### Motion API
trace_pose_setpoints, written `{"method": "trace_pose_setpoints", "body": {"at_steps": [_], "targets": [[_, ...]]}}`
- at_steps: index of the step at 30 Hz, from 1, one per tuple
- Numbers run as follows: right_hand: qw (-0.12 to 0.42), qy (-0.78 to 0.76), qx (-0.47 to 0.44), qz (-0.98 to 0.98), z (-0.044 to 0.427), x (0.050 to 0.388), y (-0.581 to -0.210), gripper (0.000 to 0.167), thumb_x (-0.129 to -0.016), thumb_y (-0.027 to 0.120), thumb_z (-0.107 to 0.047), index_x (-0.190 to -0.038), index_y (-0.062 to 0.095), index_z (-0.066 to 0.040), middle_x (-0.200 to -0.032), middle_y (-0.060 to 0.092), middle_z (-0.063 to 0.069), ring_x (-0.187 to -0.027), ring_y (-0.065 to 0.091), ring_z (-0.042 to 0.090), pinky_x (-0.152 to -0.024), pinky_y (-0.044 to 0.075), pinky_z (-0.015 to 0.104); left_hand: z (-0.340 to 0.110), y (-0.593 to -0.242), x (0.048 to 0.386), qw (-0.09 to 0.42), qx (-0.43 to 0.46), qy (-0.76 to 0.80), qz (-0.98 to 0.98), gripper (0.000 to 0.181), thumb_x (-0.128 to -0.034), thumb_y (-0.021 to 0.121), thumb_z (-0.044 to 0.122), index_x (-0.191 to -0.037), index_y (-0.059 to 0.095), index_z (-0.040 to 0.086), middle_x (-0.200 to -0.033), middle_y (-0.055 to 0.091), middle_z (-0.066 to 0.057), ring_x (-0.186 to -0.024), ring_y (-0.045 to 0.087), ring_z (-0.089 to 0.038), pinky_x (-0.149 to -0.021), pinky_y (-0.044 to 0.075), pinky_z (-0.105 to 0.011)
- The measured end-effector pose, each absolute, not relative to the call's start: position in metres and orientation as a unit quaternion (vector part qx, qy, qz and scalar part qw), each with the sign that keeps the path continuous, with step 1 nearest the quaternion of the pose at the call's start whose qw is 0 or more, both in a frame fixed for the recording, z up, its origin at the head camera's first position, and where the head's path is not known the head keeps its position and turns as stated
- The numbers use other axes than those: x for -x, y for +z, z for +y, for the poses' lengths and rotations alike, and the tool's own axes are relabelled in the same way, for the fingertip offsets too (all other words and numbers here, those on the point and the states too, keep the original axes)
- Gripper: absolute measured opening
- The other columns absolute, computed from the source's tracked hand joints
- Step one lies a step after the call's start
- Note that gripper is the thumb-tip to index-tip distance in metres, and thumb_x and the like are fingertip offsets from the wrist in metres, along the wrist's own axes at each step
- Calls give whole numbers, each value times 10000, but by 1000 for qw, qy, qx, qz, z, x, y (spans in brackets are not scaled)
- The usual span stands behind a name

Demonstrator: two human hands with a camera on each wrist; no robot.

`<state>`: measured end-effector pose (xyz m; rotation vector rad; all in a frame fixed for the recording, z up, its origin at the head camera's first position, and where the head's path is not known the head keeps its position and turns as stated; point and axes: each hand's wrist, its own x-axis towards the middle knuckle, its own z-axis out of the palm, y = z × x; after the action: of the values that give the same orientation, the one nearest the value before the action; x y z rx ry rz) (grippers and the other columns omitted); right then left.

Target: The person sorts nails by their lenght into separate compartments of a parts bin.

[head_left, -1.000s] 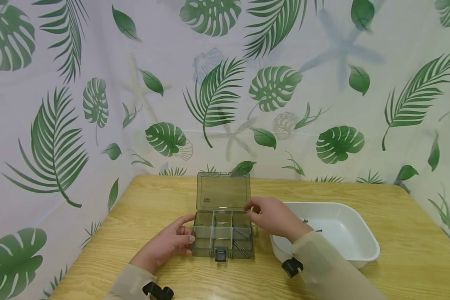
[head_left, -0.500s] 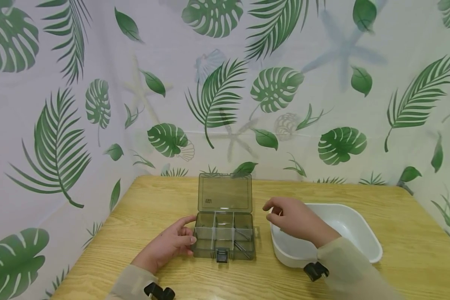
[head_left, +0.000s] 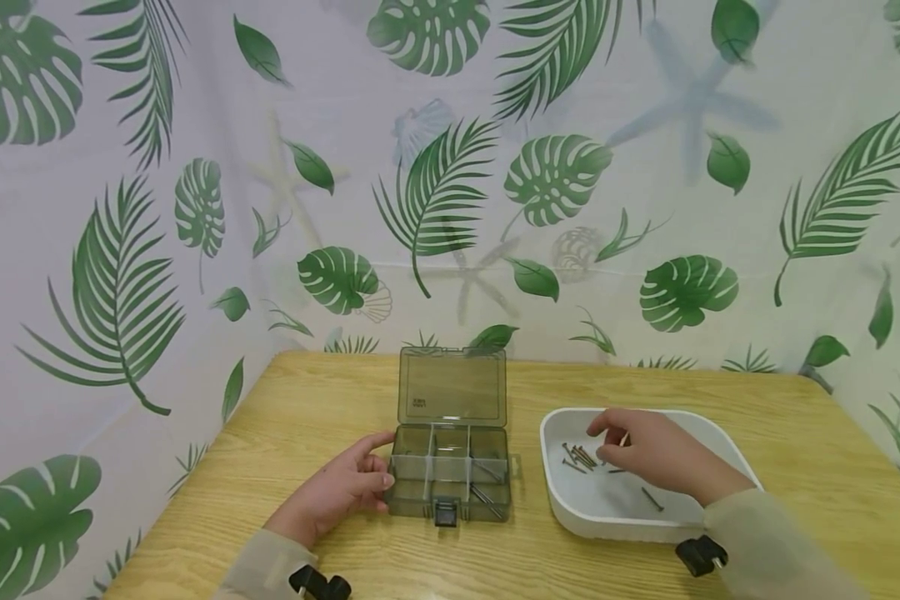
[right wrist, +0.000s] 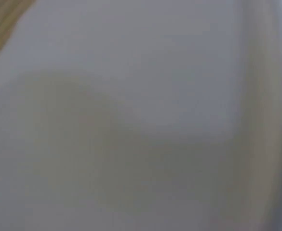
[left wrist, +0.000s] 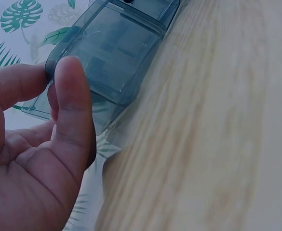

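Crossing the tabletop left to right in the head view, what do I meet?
Left hand → see-through box with its lid raised → clustered screws inside the white tray → right hand, over that same tray.

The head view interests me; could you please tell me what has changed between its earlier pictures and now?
The right hand has moved rightward, from the right side of the compartment box to above the white tray. More screws now show in the tray. No taking hold or letting go is clear. The left hand still touches the box's left side, and the lid stays open.
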<state>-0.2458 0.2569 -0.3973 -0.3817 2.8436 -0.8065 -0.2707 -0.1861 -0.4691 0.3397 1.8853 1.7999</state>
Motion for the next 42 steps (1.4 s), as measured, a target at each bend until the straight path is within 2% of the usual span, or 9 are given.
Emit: {"method": "trace_pose_setpoints", "body": {"at_steps": [12,20,24,31,35,42], "targets": [[52,-217,135,965,298,247,-417,202,-915,713,-136,-1113,716,-102,-882,624,-49,-801,553,141,-694,479,375,-184,-467,272,247,-128,659,699,740,-995,630,91,-1610,219,107,-971,472,-77,-815,508,-195,-738,571,-369],[77,-195,116,971,306,250,-430,211,-874,736,-102,-1084,727,-111,-976,644,1,-905,575,200,-807,510,460,-184,-466,271,249,-128,659,698,729,-1000,620,87,-1610,220,103,-970,479,-78,-819,517,-201,-743,574,-370],[87,-183,114,973,307,252,-438,187,-852,753,-101,-1034,727,-138,-969,631,-9,-909,566,196,-839,507,476,-184,-466,270,249,-127,660,697,727,-1003,614,84,-1610,215,97,-965,488,-78,-825,524,-207,-748,576,-372],[82,-162,112,977,307,255,-446,152,-823,741,-93,-944,709,-180,-913,588,-32,-850,519,179,-813,494,442,-185,-467,270,250,-128,663,694,727,-1004,613,83,-1610,213,96,-965,485,-74,-815,526,-203,-744,577,-373],[83,-159,116,977,308,255,-450,160,-805,722,-54,-900,680,-177,-856,562,-29,-807,498,181,-738,459,400,-185,-468,271,252,-126,664,692,726,-1004,617,88,-1609,217,98,-970,483,-75,-810,523,-200,-742,575,-371],[93,-159,118,976,307,252,-451,129,-863,694,-78,-810,623,-171,-753,544,-45,-727,481,158,-675,412,362,-186,-470,270,250,-123,666,692,730,-998,628,91,-1606,225,96,-970,477,-77,-814,520,-200,-743,575,-373]]}}
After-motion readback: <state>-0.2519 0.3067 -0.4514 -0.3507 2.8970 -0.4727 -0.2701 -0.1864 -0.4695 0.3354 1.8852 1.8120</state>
